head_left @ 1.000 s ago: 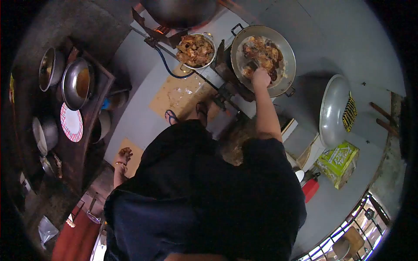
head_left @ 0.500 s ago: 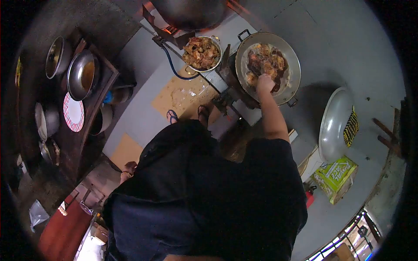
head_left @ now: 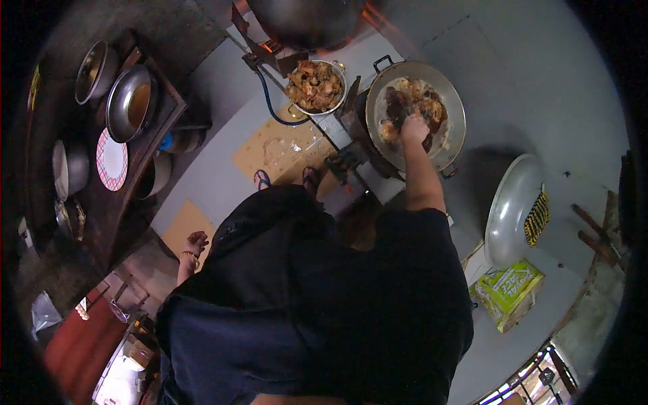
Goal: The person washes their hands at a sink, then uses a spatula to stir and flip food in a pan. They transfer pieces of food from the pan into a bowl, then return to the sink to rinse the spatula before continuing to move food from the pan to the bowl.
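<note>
My right hand (head_left: 414, 127) is closed, reaching over a wide two-handled wok (head_left: 379, 81). A thin dark shape shows just past the fingers, but what they grip is hidden. Browned meat pieces (head_left: 432, 111) lie in bubbling liquid in the wok, right beneath that hand. Well away on the other side, my left hand (head_left: 196, 243) hangs low beside my body with a bracelet at the wrist. Its fingers are loosely curled and apart, with nothing seen in them. Beside the wok, a metal pot (head_left: 345, 86) is heaped with browned meat (head_left: 315, 86).
A large dark pot (head_left: 307, 23) sits over glowing fire at the top. On the left, a dark wooden table (head_left: 154, 115) bears metal bowls (head_left: 120, 111) and a checkered-rim plate (head_left: 112, 160). A big metal lid (head_left: 511, 209) and a green bag (head_left: 507, 290) are on the right.
The left hand has swung out from my side into fuller view. Over the wok, the right hand has shifted slightly, and the meat under it lies differently. The whole view has tilted a little.
</note>
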`<action>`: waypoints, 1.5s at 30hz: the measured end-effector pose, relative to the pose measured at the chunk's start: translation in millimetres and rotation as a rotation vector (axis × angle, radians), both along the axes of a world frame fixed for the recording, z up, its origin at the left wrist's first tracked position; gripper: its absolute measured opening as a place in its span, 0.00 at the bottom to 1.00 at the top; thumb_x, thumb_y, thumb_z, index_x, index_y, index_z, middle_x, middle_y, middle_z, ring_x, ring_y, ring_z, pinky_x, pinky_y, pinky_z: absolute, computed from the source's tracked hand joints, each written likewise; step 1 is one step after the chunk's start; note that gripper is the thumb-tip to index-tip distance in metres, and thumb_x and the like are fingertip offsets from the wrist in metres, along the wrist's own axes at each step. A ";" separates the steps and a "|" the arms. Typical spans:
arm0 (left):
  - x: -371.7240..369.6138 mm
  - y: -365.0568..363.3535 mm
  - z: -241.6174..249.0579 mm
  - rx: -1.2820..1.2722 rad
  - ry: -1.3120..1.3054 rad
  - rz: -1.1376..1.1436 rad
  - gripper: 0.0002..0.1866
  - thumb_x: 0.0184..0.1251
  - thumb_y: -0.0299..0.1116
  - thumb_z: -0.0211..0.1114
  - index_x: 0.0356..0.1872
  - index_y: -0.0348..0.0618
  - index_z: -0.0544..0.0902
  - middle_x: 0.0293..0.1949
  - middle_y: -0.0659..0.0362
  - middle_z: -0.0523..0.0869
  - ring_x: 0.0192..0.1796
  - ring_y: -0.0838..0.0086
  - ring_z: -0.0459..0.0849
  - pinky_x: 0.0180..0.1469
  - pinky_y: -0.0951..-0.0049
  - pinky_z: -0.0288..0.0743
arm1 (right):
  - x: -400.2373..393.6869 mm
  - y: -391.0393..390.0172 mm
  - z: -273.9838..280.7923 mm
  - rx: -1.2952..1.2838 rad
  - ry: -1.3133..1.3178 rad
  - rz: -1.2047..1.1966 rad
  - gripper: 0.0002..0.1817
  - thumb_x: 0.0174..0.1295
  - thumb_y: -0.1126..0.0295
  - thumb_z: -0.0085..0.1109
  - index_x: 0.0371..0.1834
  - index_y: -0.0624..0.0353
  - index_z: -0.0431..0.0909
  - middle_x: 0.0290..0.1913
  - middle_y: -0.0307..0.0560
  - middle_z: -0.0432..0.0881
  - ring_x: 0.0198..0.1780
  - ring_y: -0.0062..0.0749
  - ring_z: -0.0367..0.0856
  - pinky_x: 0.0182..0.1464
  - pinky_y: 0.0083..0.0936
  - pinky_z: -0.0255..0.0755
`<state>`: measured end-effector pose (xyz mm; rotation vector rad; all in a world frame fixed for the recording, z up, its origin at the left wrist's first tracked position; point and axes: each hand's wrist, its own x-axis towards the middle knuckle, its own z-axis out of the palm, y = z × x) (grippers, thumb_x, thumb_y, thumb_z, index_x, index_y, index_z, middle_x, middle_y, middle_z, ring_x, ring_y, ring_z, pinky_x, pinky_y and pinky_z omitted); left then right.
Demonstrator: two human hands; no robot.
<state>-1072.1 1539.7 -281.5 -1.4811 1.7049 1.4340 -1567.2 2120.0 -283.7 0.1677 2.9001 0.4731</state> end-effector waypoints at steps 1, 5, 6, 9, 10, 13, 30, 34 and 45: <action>-0.7 2.4 -0.2 0.001 -0.012 -0.031 0.07 0.55 0.31 0.56 0.36 0.44 0.74 0.29 0.62 0.78 0.29 0.75 0.78 0.27 0.77 0.67 | -2.0 -0.6 6.6 0.003 0.004 0.003 0.13 0.55 0.67 0.43 0.40 0.61 0.72 0.38 0.45 0.75 0.34 0.31 0.78 0.28 0.26 0.73; 5.2 7.1 -4.8 0.001 -0.066 -0.157 0.07 0.55 0.30 0.56 0.35 0.43 0.74 0.29 0.60 0.78 0.29 0.73 0.78 0.26 0.76 0.68 | -3.6 0.4 22.7 -0.010 -0.066 0.009 0.13 0.56 0.68 0.42 0.40 0.60 0.72 0.39 0.45 0.76 0.36 0.33 0.78 0.32 0.29 0.73; 8.3 6.9 -7.0 0.000 -0.074 -0.180 0.07 0.55 0.30 0.56 0.34 0.43 0.74 0.29 0.60 0.78 0.29 0.73 0.78 0.26 0.75 0.68 | -4.4 2.3 24.9 -0.032 -0.071 0.013 0.13 0.56 0.68 0.42 0.40 0.60 0.72 0.39 0.45 0.76 0.37 0.34 0.78 0.34 0.31 0.73; 14.6 0.4 -12.2 0.062 -0.083 -0.159 0.07 0.55 0.31 0.55 0.34 0.42 0.74 0.30 0.59 0.78 0.29 0.72 0.78 0.26 0.75 0.68 | -5.9 10.1 31.8 -0.080 -0.125 -0.068 0.12 0.56 0.68 0.42 0.38 0.59 0.73 0.39 0.47 0.77 0.39 0.36 0.77 0.36 0.32 0.72; 16.1 -4.4 -13.5 0.108 -0.092 -0.132 0.07 0.55 0.31 0.55 0.34 0.43 0.74 0.30 0.59 0.77 0.30 0.71 0.78 0.26 0.75 0.68 | -3.7 8.3 41.4 -0.075 -0.124 -0.067 0.12 0.56 0.68 0.42 0.38 0.59 0.73 0.39 0.47 0.77 0.39 0.36 0.77 0.36 0.32 0.72; 21.5 -12.6 -16.3 0.247 -0.119 -0.048 0.08 0.56 0.34 0.54 0.34 0.43 0.74 0.31 0.60 0.77 0.30 0.70 0.79 0.26 0.75 0.68 | 8.4 7.6 64.8 -0.203 -0.114 -0.178 0.14 0.54 0.68 0.40 0.38 0.60 0.74 0.36 0.54 0.77 0.39 0.42 0.77 0.38 0.33 0.72; 17.2 -39.1 5.5 0.145 0.028 0.044 0.10 0.55 0.34 0.54 0.38 0.45 0.73 0.32 0.62 0.77 0.34 0.72 0.78 0.30 0.75 0.66 | 35.1 -80.0 93.7 -0.671 0.209 -0.246 0.21 0.51 0.55 0.49 0.46 0.52 0.71 0.40 0.56 0.75 0.44 0.48 0.72 0.44 0.37 0.66; 32.0 -51.7 0.6 0.135 -0.009 0.037 0.09 0.54 0.32 0.54 0.37 0.46 0.73 0.31 0.63 0.77 0.34 0.72 0.78 0.29 0.74 0.66 | 27.9 -144.1 89.4 -0.704 0.167 -0.228 0.20 0.51 0.59 0.52 0.43 0.62 0.71 0.35 0.58 0.76 0.41 0.49 0.73 0.43 0.37 0.67; 96.4 -78.7 5.5 0.139 -0.166 -0.050 0.07 0.52 0.28 0.53 0.34 0.47 0.71 0.28 0.65 0.75 0.34 0.73 0.78 0.27 0.74 0.66 | -17.4 -251.4 -18.9 -0.746 -0.243 -0.452 0.21 0.51 0.55 0.48 0.39 0.61 0.75 0.42 0.56 0.75 0.46 0.44 0.73 0.44 0.34 0.68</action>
